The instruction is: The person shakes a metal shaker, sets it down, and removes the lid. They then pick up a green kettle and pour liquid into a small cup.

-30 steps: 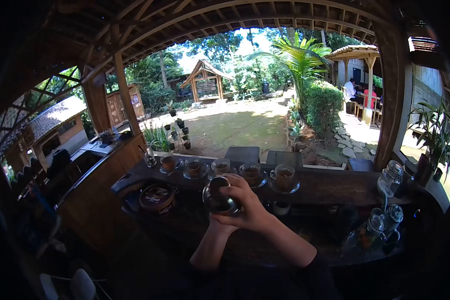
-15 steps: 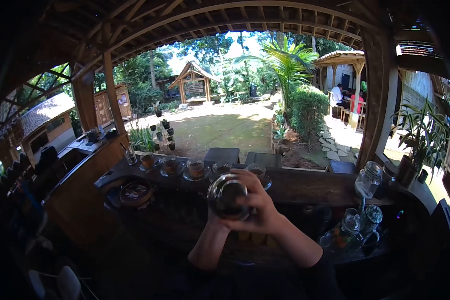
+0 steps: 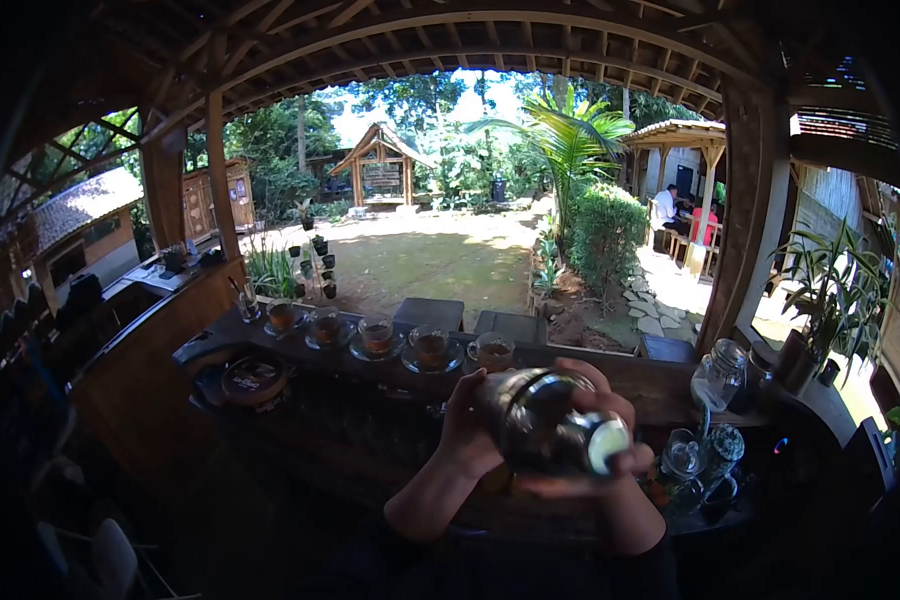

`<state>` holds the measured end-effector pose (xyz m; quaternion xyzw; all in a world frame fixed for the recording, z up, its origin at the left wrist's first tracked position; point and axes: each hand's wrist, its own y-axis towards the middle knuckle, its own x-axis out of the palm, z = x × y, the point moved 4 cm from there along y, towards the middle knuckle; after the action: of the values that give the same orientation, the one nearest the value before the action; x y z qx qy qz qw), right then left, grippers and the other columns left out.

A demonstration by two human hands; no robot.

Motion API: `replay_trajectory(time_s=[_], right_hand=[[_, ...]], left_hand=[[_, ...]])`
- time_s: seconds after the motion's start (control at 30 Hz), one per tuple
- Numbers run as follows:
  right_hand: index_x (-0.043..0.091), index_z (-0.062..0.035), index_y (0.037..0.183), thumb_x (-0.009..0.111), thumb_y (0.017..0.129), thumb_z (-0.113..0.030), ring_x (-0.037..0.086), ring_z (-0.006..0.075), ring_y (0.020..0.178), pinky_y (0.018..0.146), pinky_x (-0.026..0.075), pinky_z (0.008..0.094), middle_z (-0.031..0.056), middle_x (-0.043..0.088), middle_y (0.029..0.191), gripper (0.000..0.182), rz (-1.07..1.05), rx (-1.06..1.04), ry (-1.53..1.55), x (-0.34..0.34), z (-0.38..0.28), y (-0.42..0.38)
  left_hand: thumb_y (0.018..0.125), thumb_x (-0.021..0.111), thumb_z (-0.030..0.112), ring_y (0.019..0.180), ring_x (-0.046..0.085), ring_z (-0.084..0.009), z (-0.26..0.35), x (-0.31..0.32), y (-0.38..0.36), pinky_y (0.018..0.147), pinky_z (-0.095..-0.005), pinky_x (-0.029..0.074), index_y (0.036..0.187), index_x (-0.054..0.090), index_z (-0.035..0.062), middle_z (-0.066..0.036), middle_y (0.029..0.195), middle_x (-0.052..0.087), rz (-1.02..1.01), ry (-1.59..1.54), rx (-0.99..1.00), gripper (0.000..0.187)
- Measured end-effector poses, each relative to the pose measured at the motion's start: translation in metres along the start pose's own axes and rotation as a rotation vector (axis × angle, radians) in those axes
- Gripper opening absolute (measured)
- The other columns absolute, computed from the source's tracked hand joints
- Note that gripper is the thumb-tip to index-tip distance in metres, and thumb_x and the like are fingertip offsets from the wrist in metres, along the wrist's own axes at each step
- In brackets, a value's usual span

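Between my two hands, above the dark counter, is a shiny jar-like container (image 3: 540, 415), tilted on its side and blurred by motion. My left hand (image 3: 468, 425) grips its left end, thumb up along the side. The fingers of my right hand (image 3: 610, 410) wrap round its right end, where a pale round spot gleams. Just beyond stands a row of several glass cups of brown drink on saucers; the cup (image 3: 492, 350) at the right end of the row is nearest to my hands.
On the right of the wooden counter (image 3: 610, 375) stand a clip-top glass jar (image 3: 718, 375) and some glassware (image 3: 683, 455). A round brown box (image 3: 254, 381) lies at left. Stools (image 3: 430, 313) stand beyond the counter, and two people sit under a far shelter.
The container has moved to the right and swung from end-on to sideways, both hands staying on it. The cup at the row's right end now shows more fully. The view has shifted slightly.
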<state>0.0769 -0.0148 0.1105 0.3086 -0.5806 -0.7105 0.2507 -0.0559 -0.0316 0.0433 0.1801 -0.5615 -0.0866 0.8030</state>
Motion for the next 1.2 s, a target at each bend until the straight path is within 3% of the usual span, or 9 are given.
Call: replay_trajectory(time_s=[0.1,0.23,0.27,0.5,0.57,0.83,0.9,1.03,1.2], right_hand=[[0.052,-0.031,0.114,0.07,0.077,-0.018,0.042,0.0465,0.114,0.098,0.032,0.0589,0.0167,0.044,0.124,0.044,0.007,-0.214,0.092,0.004,-0.054,-0.005],[0.043,-0.0367,0.121,0.08,0.066,-0.016,0.043,0.0334,0.114,0.094,0.04,0.054,0.0072,0.04,0.124,0.069,-0.014,0.396,-0.336,-0.004,-0.033,-0.065],[0.037,-0.0363,0.125,0.083,0.063,-0.018,0.042,0.0391,0.117,0.091,0.043,0.0526,0.0096,0.041,0.125,0.079,-0.156,-0.025,-0.314,0.013,-0.019,-0.017],[0.041,-0.0312,0.12,0.078,0.07,-0.02,0.035,0.038,0.123,0.099,0.039,0.0485,0.0058,0.039,0.127,0.064,-0.078,0.082,-0.332,0.041,-0.07,0.001],[0.04,-0.0327,0.121,0.079,0.069,-0.021,0.035,0.038,0.123,0.1,0.038,0.0487,0.0049,0.039,0.129,0.066,-0.022,0.019,-0.309,0.041,-0.062,-0.006],[0.023,-0.0378,0.136,0.082,0.061,-0.035,0.031,0.0373,0.127,0.1,0.039,0.0506,0.0061,0.031,0.137,0.095,0.033,0.011,-0.611,0.052,-0.039,0.041],[0.016,-0.0228,0.143,0.079,0.066,-0.038,0.029,0.0366,0.129,0.106,0.032,0.0503,0.0069,0.03,0.138,0.1,0.7,0.691,-0.473,-0.02,-0.098,-0.087],[0.015,-0.0189,0.142,0.08,0.064,-0.039,0.031,0.0363,0.128,0.107,0.029,0.0483,0.0112,0.031,0.138,0.103,0.457,0.394,-0.727,-0.025,-0.137,-0.072],[0.015,-0.0121,0.136,0.083,0.059,-0.04,0.036,0.0363,0.125,0.107,0.029,0.046,0.0238,0.031,0.135,0.106,0.237,0.191,-1.301,0.03,-0.041,0.008]], left_hand=[[0.082,0.059,0.038,0.101,0.055,-0.0283,-0.005,0.027,0.002,0.089,-0.043,0.046,0.111,0.052,0.0093,-0.011,0.107,0.053,-0.321,0.073,-0.065,0.041],[0.082,0.058,0.039,0.1,0.056,-0.0295,-0.012,-0.004,0.009,0.088,-0.0459,0.046,0.112,0.052,0.0082,-0.012,0.106,0.055,0.003,0.094,-0.159,0.043],[0.082,0.057,0.038,0.101,0.056,-0.0299,-0.013,-0.028,0.023,0.089,-0.0471,0.045,0.112,0.052,0.008,-0.013,0.107,0.056,0.005,0.085,-0.198,0.043],[0.083,0.056,0.038,0.096,0.058,-0.0267,0.02,0.04,0.004,0.085,-0.0409,0.049,0.105,0.051,0.0068,-0.016,0.101,0.056,0.007,0.227,-0.231,0.038],[0.084,0.056,0.044,0.1,0.054,-0.0267,0.03,0.079,-0.01,0.085,-0.0409,0.048,0.109,0.048,0.0091,-0.015,0.104,0.051,-0.482,0.425,-0.044,0.043],[0.085,0.052,0.042,0.103,0.055,-0.0282,0.02,0.024,0.027,0.094,-0.0439,0.041,0.113,0.048,0.0029,-0.014,0.109,0.057,-0.108,0.091,-0.58,0.048],[0.086,0.051,0.043,0.102,0.054,-0.0252,0.035,0.071,0.008,0.093,-0.0411,0.04,0.111,0.048,0.0061,-0.012,0.106,0.055,-0.24,0.239,-0.502,0.044],[0.089,0.051,0.04,0.103,0.048,-0.0181,0.054,0.106,-0.007,0.082,-0.035,0.043,0.112,0.05,0.0102,-0.007,0.104,0.051,-0.982,0.489,-0.205,0.038],[0.082,0.052,0.046,0.088,0.059,-0.0209,0.012,0.008,0.046,0.082,-0.0382,0.045,0.109,0.054,0.0084,-0.01,0.093,0.059,-0.069,0.213,-0.74,0.046]])
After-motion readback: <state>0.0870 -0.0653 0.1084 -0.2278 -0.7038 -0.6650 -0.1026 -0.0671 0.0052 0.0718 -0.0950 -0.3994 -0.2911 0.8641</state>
